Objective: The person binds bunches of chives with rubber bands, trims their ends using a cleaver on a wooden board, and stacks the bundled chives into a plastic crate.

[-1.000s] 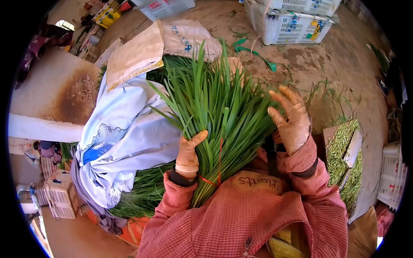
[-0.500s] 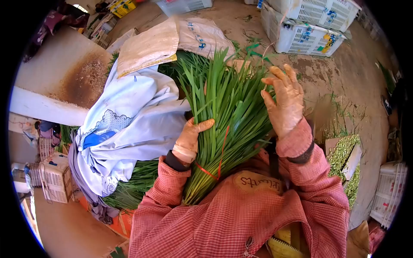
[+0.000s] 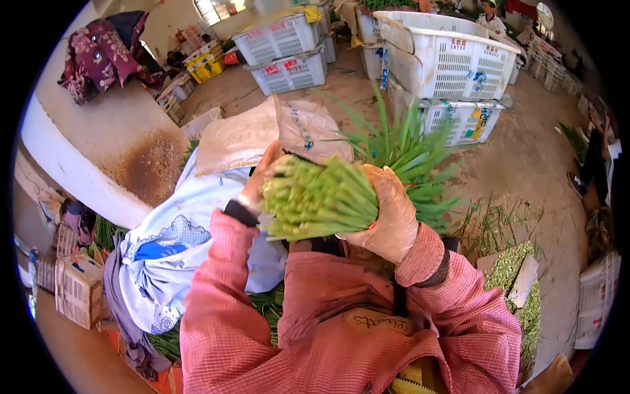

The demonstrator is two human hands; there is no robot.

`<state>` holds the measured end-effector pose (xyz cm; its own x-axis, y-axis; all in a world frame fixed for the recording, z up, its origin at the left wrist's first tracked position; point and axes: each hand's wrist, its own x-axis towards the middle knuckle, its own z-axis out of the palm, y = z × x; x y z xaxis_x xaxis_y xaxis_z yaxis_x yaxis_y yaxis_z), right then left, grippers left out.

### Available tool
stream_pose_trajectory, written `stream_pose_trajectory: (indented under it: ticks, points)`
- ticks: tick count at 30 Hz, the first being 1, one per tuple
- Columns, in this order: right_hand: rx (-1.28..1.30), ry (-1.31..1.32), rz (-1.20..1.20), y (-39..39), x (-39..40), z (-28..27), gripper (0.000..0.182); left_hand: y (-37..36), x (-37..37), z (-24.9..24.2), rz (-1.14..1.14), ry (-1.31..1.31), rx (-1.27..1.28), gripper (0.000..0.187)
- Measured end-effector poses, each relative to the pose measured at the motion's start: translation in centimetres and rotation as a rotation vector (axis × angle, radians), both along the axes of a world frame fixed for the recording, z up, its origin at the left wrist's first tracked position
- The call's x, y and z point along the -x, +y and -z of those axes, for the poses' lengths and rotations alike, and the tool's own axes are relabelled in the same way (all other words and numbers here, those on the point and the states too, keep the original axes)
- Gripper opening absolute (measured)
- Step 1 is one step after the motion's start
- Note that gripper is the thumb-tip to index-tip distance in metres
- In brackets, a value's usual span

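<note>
A bunch of garlic chives [image 3: 321, 200] is held up in front of me, its pale cut stem ends toward me and to the left. The long green leaves fan out behind, to the upper right. My gloved right hand [image 3: 392, 217] is closed around the bunch, and a bit of red tie shows by its fingers. At the left side of the stem ends is my gloved left hand [image 3: 259, 180], its fingers stretched upward and partly hidden behind the stems. Both the stems and this hand are slightly blurred.
A pale blue cloth [image 3: 197, 230] and a woven sack [image 3: 239, 134] cover more greens at my left. White crates [image 3: 453, 62] stand stacked ahead. Chopped green trimmings [image 3: 508, 276] lie at right. A person [image 3: 491, 20] is in the far background.
The bunch has swung from leaves up against my lap to stem ends toward me, raised higher. My right hand has closed on it; my left hand has moved to the stem ends. The view has tilted up.
</note>
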<state>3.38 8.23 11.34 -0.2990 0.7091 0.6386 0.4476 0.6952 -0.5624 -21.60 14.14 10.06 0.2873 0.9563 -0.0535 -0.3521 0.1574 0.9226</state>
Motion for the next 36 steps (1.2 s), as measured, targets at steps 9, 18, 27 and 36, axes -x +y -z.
stream_pose_trajectory:
  ticks: [9, 18, 27, 36]
  points:
    - [0.327, 0.571, -0.279, 4.7, -0.2, -2.7, 0.052, -3.4, -9.4, -2.7, -0.262, 0.299, -0.567, 0.073]
    - [0.02, -0.14, -0.056, 1.5, 2.0, -2.9, 0.015, -5.8, 0.8, -9.2, -0.117, 0.564, -0.329, 0.074]
    - [1.152, 0.801, -0.619, 0.5, 10.3, 11.7, 0.034, -11.9, 1.0, 6.9, 0.115, 0.725, -0.126, 0.118]
    - [0.957, 0.723, -0.585, 3.1, 12.1, 13.6, 0.036, -9.1, -7.0, 14.3, -0.624, 1.927, -0.219, 0.091]
